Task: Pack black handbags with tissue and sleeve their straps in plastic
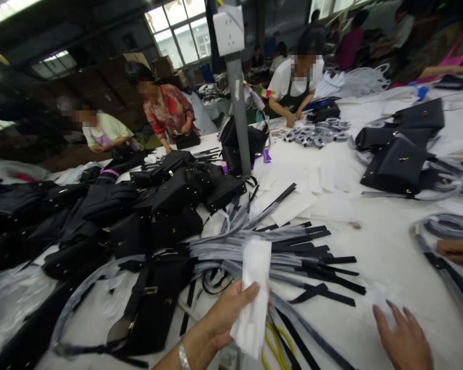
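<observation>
My left hand (231, 313), with a silver bracelet at the wrist, is closed on a folded white sheet (256, 293), thumb across its front. Behind the sheet lies a bundle of black straps (324, 272), partly wrapped in clear plastic. Yellow-handled scissors (273, 344) are partly hidden below the sheet. My right hand (403, 336) is open, fingers spread low over the white table (386, 246), holding nothing. Left of my left hand sits a black handbag (154, 303) with gold-coloured fittings and a plastic-wrapped strap.
Black bags (111, 205) are heaped along the left. More black bags (401, 159) stand at the right rear. Another person's hand (459, 252) is by a wrapped strap at the right edge. A grey post (239, 113) rises from the table; several co-workers stand beyond.
</observation>
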The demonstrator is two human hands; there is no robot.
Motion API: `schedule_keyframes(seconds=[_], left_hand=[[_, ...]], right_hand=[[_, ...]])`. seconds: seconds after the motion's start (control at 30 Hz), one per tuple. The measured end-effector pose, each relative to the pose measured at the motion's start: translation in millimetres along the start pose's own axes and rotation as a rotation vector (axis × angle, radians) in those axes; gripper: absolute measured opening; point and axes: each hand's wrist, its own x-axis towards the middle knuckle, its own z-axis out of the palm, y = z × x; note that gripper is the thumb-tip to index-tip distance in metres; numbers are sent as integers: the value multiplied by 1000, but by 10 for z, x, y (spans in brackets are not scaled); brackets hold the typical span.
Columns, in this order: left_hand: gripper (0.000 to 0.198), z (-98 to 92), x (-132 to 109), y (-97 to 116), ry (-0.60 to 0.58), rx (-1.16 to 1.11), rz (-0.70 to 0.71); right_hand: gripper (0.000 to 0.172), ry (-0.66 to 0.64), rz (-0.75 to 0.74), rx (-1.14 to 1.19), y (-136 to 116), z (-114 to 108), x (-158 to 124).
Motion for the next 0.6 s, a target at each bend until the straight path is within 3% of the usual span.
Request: schedule_keyframes(seconds=[0.1, 0.17, 0.23, 0.3, 0.43, 0.6], left_hand=[[58, -138, -403, -227, -9, 22, -12], [63, -252, -620, -334, -43, 62, -27], [65, -409, -816, -402, -86, 97, -33], [66, -621, -1008, -435, -128, 106, -26], [68, -1195, -1416, -449, -175, 83, -21], [71, -1947, -1934, -502, -249, 7, -70]], right_hand=[[73, -226, -63, 296, -932, -430, -90], [59, -433, -231, 587, -1714, -634, -327], [55, -676, -449, 821, -2428, -722, -658], [56, -907, -570, 846, -2971, -716, -1033], [52, -1147, -586, 720, -3591, -595, -1807], [45, -1279, -556, 659, -3988, -381, -2728]])
